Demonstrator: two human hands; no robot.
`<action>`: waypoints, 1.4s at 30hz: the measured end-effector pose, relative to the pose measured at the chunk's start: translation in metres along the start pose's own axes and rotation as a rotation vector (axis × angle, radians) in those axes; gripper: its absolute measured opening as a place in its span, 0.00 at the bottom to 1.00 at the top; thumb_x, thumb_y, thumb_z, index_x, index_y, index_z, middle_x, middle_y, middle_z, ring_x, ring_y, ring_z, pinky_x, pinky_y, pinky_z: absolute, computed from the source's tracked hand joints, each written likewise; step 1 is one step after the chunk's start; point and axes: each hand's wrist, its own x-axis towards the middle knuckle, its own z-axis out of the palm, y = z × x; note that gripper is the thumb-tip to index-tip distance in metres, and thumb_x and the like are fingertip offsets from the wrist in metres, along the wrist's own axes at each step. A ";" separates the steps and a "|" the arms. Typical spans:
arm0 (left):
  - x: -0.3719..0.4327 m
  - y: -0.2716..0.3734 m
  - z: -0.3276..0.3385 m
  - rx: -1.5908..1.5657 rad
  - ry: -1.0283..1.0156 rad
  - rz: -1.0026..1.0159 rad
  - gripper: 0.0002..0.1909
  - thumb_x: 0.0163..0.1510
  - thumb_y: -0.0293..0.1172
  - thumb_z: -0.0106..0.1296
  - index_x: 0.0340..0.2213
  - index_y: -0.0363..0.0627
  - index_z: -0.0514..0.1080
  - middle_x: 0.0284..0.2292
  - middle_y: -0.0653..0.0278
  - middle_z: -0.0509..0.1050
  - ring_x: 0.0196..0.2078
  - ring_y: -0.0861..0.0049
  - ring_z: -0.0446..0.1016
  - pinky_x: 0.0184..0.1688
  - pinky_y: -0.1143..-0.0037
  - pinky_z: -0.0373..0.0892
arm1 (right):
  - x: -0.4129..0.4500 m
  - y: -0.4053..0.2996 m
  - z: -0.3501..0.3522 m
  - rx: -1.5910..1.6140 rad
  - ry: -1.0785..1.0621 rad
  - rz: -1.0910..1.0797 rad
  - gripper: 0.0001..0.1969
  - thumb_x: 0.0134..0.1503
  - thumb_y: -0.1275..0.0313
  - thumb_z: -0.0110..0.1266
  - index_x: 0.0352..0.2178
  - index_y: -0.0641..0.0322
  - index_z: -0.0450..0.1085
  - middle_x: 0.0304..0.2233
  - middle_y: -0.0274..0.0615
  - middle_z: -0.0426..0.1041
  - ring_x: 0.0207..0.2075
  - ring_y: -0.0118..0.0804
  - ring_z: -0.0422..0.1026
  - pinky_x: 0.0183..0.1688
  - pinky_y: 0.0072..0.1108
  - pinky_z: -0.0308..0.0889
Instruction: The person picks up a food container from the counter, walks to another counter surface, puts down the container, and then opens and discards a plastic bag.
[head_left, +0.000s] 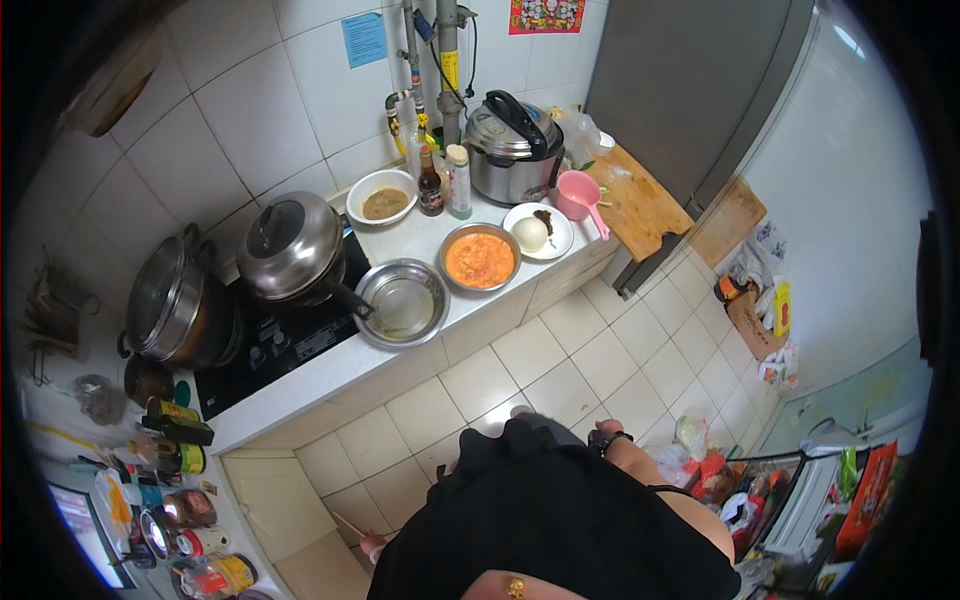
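My left hand (371, 543) is low at the left beside my black top, closed around a thin wooden stick (347, 523), perhaps chopsticks. Past the right side of my top, my right hand (609, 427), a dark band at its wrist, hangs over the tiled floor; its fingers are too small to read. On the counter before me stand a metal bowl of orange-red mixture (480, 260), a shallow metal pan (403, 303), a plate (561, 241) with a ball of dough and something dark, and a white bowl of brownish liquid (382, 197). A lidded wok (289, 244) sits on the cooktop.
A stacked steamer pot (169, 300) stands on the black cooktop (285, 349). An electric pressure cooker (514, 150), a sauce bottle (430, 184) and a pink dipper (579, 195) stand further back. Jars line the left counter (247, 525). Bags and a crowded rack (806, 510) are at the right.
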 end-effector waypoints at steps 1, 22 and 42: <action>-0.008 0.003 0.005 -0.004 0.004 -0.009 0.12 0.49 0.38 0.42 0.29 0.45 0.70 0.26 0.62 0.72 0.30 0.70 0.71 0.28 0.73 0.65 | 0.005 -0.006 -0.011 -0.078 0.007 -0.081 0.23 0.47 0.55 0.33 0.25 0.62 0.70 0.31 0.50 0.69 0.36 0.48 0.66 0.40 0.32 0.60; -0.116 0.061 0.048 -0.083 0.005 -0.053 0.12 0.48 0.37 0.43 0.28 0.43 0.69 0.25 0.59 0.72 0.29 0.67 0.71 0.28 0.71 0.65 | 0.082 -0.041 -0.067 -0.162 -0.064 -0.180 0.21 0.47 0.58 0.35 0.29 0.64 0.69 0.35 0.52 0.67 0.39 0.49 0.65 0.43 0.32 0.59; -0.036 -0.044 0.018 -0.057 0.056 -0.107 0.12 0.47 0.36 0.44 0.27 0.40 0.69 0.24 0.57 0.71 0.28 0.65 0.70 0.28 0.70 0.66 | -0.110 -0.103 -0.026 0.097 0.152 0.291 0.22 0.44 0.58 0.43 0.38 0.60 0.65 0.43 0.46 0.61 0.48 0.45 0.56 0.46 0.41 0.52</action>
